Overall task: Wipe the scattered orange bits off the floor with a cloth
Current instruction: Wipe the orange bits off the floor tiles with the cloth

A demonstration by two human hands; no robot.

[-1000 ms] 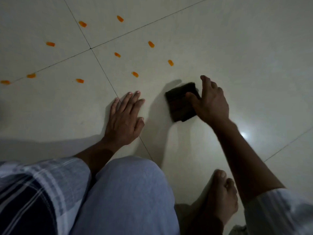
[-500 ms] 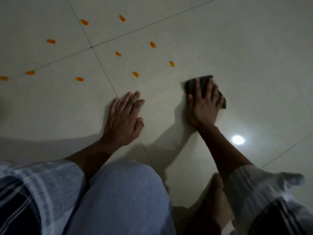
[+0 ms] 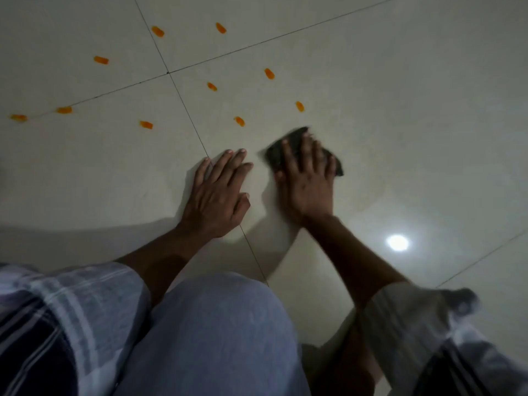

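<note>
Head view: the right hand (image 3: 307,181) lies flat on a dark cloth (image 3: 275,152), its fingers (image 3: 305,150) spread straight and pressing it to the tiled floor (image 3: 414,124); the cloth shows past the fingertips and on both sides of them. Just beside it, the left hand (image 3: 217,195) rests palm-down on the floor, fingers straight, holding nothing. Orange bits (image 3: 239,121) lie scattered beyond both hands' fingertips, the nearest two just ahead of the cloth, apart from it. A bright light reflection (image 3: 397,242) sits right of the right forearm.
</note>
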